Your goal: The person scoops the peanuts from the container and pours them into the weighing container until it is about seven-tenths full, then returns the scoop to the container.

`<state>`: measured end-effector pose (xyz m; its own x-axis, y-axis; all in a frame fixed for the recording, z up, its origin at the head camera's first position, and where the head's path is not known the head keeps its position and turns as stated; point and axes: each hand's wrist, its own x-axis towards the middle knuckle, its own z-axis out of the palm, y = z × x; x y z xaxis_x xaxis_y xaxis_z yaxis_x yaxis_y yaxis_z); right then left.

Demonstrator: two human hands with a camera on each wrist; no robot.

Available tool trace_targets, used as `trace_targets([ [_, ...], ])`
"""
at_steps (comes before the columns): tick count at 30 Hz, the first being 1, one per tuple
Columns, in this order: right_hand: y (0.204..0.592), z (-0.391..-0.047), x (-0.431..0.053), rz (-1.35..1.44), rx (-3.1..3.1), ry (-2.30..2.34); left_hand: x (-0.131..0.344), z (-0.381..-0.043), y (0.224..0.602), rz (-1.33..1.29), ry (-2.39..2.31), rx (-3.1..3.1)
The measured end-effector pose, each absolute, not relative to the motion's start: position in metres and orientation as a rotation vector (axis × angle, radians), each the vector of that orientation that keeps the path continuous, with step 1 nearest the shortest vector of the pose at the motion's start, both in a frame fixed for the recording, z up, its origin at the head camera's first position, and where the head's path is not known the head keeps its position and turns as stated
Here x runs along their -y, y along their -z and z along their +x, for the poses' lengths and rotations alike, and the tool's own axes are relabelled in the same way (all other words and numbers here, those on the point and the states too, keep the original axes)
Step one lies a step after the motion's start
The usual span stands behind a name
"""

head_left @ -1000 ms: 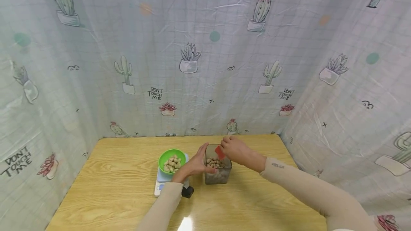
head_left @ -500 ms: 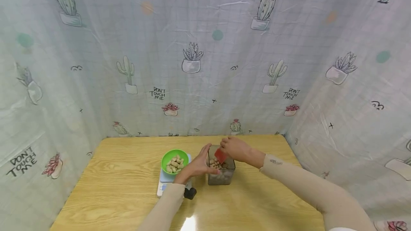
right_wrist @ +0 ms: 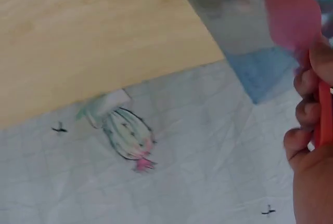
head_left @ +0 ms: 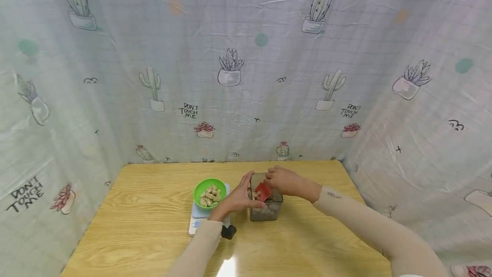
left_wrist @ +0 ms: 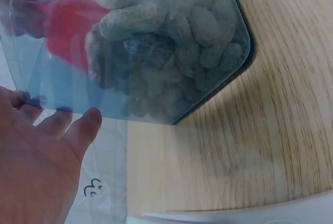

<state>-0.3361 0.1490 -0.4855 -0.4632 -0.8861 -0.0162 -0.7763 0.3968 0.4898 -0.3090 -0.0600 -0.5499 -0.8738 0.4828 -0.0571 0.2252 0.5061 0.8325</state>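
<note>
A see-through grey plastic container [head_left: 265,213] stands on the table with unshelled peanuts [left_wrist: 182,31] inside. My left hand [head_left: 239,196] holds the container at its left side, thumb at the near wall and fingers at the far rim; in the left wrist view fingertips [left_wrist: 89,122] press the clear wall. My right hand [head_left: 284,179] reaches over the container and grips the handle of a red scoop [head_left: 263,191]. The scoop's head is down inside, among the peanuts. In the right wrist view curled fingers [right_wrist: 308,112] wrap round the red handle.
Left of the container, a green bowl [head_left: 198,192] with peanuts sits on a white kitchen scale [head_left: 193,228], partly behind the left forearm. A black object [head_left: 229,232] shows at the left wrist. A cactus-print curtain [head_left: 246,110] closes off the table's [head_left: 127,221] back and sides.
The red scoop has gone lower into the container and tilted among the peanuts, my right hand moving with it. My left hand keeps its hold. The head view has shifted slightly.
</note>
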Motion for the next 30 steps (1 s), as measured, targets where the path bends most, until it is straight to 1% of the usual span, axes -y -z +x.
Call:
trace_targets([
  [7,0.490,-0.336,-0.140,1.559,2.423,0.537,0.065,-0.309,0.547,0.602,-1.294,-2.492],
  [13,0.490,-0.332,-0.148,1.563,2.517,0.399,0.064,-0.307,0.553,0.616,-1.292,-2.464],
  [18,0.496,-0.330,-0.148,1.560,2.493,0.462,0.061,-0.306,0.555,0.611,-1.299,-2.442],
  [22,0.491,-0.330,-0.151,1.540,2.516,0.477,0.058,-0.305,0.555,0.623,-1.295,-2.427],
  [30,0.485,-0.332,-0.164,1.501,2.677,0.144,0.057,-0.306,0.550,0.573,-1.293,-2.474],
])
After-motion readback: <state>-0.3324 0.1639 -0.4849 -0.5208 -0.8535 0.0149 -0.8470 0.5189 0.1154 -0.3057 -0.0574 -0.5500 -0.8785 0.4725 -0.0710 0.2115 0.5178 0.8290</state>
